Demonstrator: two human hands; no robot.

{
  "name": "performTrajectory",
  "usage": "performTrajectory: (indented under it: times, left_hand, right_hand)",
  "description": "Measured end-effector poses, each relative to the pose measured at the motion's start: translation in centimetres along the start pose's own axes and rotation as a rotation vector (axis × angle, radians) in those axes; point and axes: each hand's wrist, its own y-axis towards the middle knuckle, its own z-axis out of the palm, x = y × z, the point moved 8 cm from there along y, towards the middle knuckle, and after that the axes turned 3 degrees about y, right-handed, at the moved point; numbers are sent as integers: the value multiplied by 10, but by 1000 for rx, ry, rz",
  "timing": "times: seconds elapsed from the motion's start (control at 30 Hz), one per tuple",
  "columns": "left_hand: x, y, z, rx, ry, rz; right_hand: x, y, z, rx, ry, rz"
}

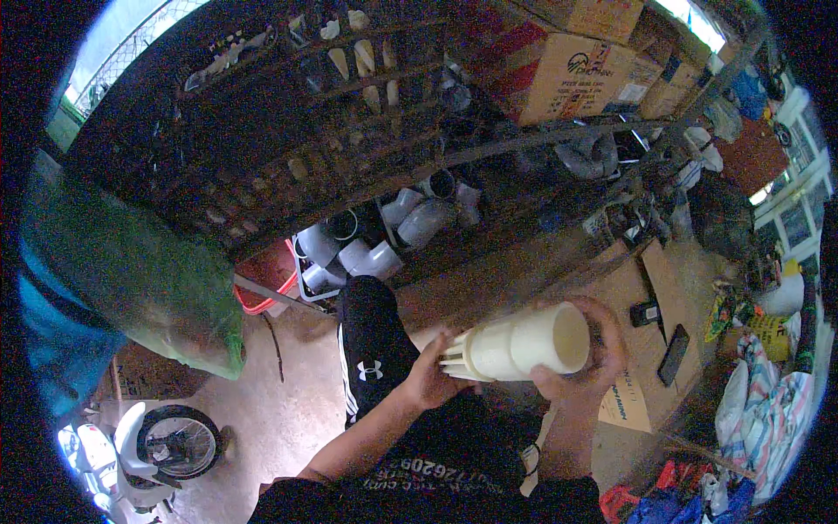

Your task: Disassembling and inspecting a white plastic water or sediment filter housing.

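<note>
Across my lap lies a cream plastic pipe fitting, held between both hands and tilted slightly up to the right. Its left end is ribbed and slotted like a strainer; the right end is a wide, smooth round socket that looks capped or pale inside. My left hand is closed around the slotted end. My right hand wraps the wide end, its thumb on the near side and its fingers curled behind, slightly smeared by motion.
Grey pipe elbows fill a crate ahead, beside a red basin. A dark metal rack rises behind. Flattened cardboard with a phone lies at right, near striped sacks. A green sack stands left, above a motorbike wheel.
</note>
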Motion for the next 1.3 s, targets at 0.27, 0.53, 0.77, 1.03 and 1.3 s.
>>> performTrajectory:
  times: [0.27, 0.53, 0.77, 1.03, 1.3]
  left_hand:
    - [-12, 1, -8, 263, 332, 125]
    - [-24, -11, 43, 260, 435, 407]
    - [-18, -3, 2, 95, 374, 176]
    - [-5, -1, -2, 74, 252, 56]
    - [-2, 1, -15, -42, 182, -7]
  right_hand:
    - [1, 2, -10, -139, -76, -30]
    - [-4, -1, -9, -68, -69, 59]
    - [0, 5, -22, -170, -3, -11]
    - [-8, 2, -21, -177, 21, -9]
    - [15, 7, -55, -180, 50, -34]
